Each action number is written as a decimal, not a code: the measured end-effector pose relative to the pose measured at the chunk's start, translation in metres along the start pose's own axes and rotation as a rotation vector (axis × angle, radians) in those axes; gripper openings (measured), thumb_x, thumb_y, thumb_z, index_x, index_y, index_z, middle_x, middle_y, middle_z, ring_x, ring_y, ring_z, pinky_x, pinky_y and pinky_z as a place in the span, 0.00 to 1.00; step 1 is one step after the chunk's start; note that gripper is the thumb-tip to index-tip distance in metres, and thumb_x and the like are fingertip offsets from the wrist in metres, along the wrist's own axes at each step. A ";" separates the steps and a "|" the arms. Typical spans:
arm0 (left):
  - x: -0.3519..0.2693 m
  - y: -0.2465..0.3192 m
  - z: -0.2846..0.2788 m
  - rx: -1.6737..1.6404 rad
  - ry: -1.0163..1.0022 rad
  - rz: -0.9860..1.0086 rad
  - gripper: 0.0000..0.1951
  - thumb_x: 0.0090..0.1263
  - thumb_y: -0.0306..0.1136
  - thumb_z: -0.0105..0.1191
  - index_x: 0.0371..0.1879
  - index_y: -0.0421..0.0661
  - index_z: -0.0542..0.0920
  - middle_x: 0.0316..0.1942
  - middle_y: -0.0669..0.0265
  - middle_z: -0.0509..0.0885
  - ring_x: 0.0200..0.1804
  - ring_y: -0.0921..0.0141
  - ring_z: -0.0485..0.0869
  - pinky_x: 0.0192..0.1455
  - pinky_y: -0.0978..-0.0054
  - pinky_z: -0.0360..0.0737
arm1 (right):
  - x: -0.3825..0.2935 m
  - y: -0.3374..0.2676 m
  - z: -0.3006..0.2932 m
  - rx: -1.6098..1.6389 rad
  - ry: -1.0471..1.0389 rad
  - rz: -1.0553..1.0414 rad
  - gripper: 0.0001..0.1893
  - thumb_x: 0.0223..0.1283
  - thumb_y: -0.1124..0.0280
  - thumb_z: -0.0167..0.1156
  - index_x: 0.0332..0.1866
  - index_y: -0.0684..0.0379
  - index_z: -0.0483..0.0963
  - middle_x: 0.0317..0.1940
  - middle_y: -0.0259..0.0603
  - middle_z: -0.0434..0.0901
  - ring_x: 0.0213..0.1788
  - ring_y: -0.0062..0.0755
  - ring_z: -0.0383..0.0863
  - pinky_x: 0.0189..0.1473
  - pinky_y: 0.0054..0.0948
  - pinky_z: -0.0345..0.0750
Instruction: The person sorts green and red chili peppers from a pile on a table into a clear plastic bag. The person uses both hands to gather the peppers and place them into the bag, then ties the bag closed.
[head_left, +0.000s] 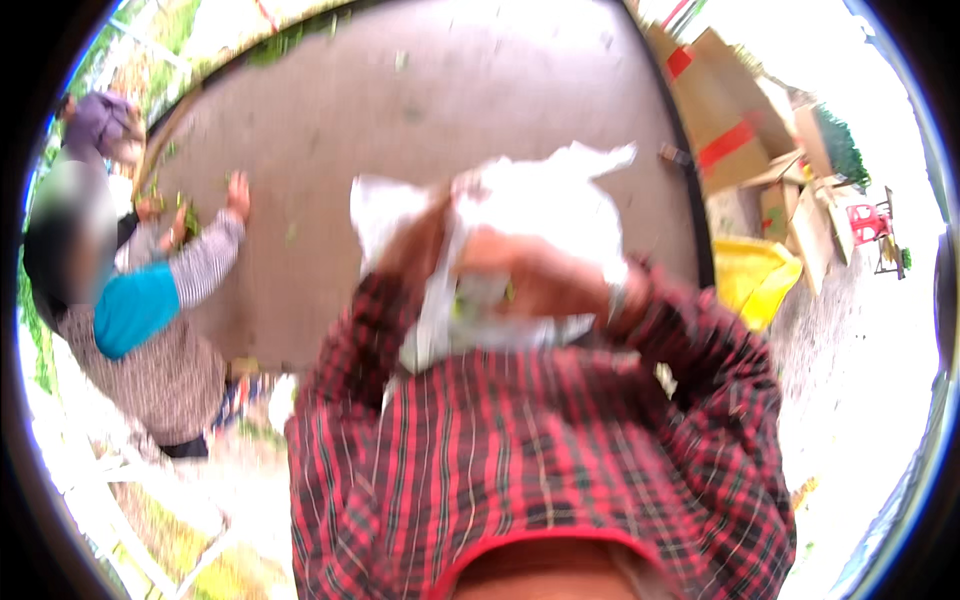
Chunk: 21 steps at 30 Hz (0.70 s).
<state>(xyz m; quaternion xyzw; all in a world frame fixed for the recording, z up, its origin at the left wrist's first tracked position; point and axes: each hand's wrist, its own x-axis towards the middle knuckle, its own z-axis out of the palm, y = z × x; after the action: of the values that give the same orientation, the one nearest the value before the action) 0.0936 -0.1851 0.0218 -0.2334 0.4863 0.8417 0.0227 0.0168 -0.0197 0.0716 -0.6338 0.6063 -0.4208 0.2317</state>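
A white plastic bag (544, 195) lies in front of my chest at the near edge of a brown-topped table (322, 127), blurred by motion. My left hand (424, 232) grips its left part, with the plastic bunched on both sides of the fingers. Across the middle of the bag reaches my right hand (517, 262), touching the plastic; blur hides how its fingers are set. Some small green pieces (480, 292) show under the right hand, inside or behind the thin plastic.
At left, a co-worker in a teal and striped top (139, 307) has hands on the table near green plant pieces (189, 219). Another person (101, 124) stands farther back. Cardboard boxes (731, 127), a yellow bag (754, 277) and a red plastic stool (866, 223) are at right.
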 end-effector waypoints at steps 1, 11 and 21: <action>0.003 -0.006 -0.017 0.008 -0.152 0.137 0.14 0.64 0.32 0.54 0.48 0.42 0.79 0.40 0.68 0.78 0.45 0.77 0.75 0.47 0.80 0.74 | 0.001 -0.014 -0.007 -0.072 -0.059 -0.059 0.24 0.41 0.70 0.72 0.48 0.56 0.77 0.44 0.44 0.77 0.47 0.49 0.78 0.51 0.39 0.77; -0.023 0.025 0.005 1.091 -0.447 0.753 0.05 0.54 0.23 0.57 0.28 0.46 0.76 0.28 0.66 0.77 0.31 0.64 0.81 0.33 0.70 0.76 | 0.009 0.080 -0.021 -0.074 -0.026 0.315 0.13 0.53 0.74 0.62 0.45 0.64 0.78 0.36 0.50 0.84 0.39 0.41 0.85 0.41 0.34 0.80; 0.015 -0.038 0.000 0.996 0.246 1.164 0.16 0.51 0.30 0.63 0.40 0.47 0.76 0.34 0.64 0.83 0.29 0.65 0.83 0.35 0.69 0.75 | -0.013 0.082 -0.017 0.703 -0.240 0.529 0.26 0.65 0.68 0.61 0.67 0.63 0.66 0.56 0.33 0.75 0.56 0.19 0.69 0.61 0.26 0.68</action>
<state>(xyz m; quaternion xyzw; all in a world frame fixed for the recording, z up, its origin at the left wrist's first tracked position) 0.0902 -0.1677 -0.0156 0.0057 0.8508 0.3679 -0.3752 -0.0429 -0.0164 0.0115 -0.3841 0.5365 -0.4509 0.6011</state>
